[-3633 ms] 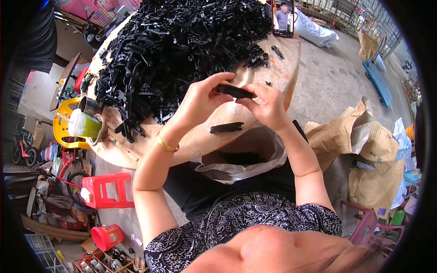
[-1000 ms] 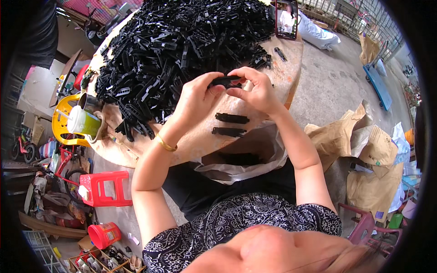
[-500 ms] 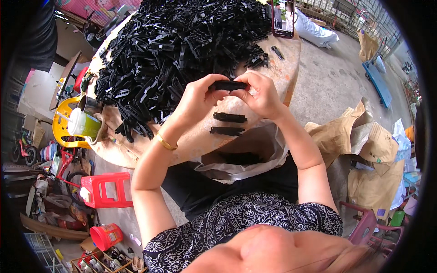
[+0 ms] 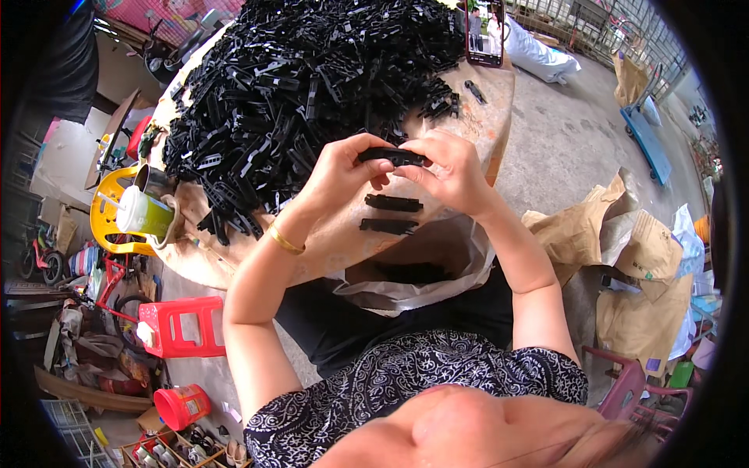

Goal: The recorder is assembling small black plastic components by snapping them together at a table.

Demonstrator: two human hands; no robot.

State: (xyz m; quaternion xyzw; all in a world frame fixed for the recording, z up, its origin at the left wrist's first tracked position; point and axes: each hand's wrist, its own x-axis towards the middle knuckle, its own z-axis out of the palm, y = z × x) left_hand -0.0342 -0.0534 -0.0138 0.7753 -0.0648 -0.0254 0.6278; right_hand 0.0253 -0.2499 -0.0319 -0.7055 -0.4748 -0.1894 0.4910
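Observation:
Between my two hands is a short, narrow black plastic piece, held level above the table's near edge. My left hand pinches its left end with thumb and fingers. At its right end, my right hand grips it the same way. Two similar black strips lie side by side on the table just below my hands. Beyond them rises a big heap of black plastic pieces. One loose black piece rests apart to the right of the heap.
The round table has a pale cover. An open white sack with dark contents hangs at my lap. A phone stands at the far edge. Left are a lidded cup, a yellow chair and a red stool; right, brown paper sacks.
Both hands have come slightly nearer to me with the black piece, which has turned a little between my fingers. The two strips on the table have stayed put.

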